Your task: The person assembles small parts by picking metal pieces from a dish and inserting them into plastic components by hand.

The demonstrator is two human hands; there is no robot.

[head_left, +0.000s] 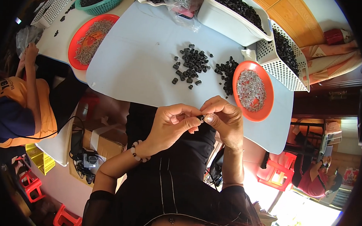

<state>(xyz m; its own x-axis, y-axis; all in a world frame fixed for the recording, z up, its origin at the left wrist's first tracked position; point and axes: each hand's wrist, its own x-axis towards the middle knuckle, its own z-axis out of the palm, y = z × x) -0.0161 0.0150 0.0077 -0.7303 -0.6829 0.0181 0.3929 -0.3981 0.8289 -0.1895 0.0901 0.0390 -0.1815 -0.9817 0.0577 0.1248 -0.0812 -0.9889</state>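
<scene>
A small assembly workshop, it seems: black parts [192, 61] heaped on the counter [131, 51], more in a tub [226, 23] and basket [276, 62], tiny pieces [250, 88] filling an orange plate [256, 115], plastic stools [274, 171], a co-worker [46, 104] alongside.

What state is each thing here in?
Left hand, pinching
Right hand, pinching
Small black part, held between both hands
Black plastic pieces, loose in two piles
White rectangular plastic bin, loaded
White perforated plastic basket, loaded
Green perforated plastic basket, loaded
Right oval orange-red plastic plate, holding shiny pieces
Left oval orange-red plastic plate, loaded
</scene>
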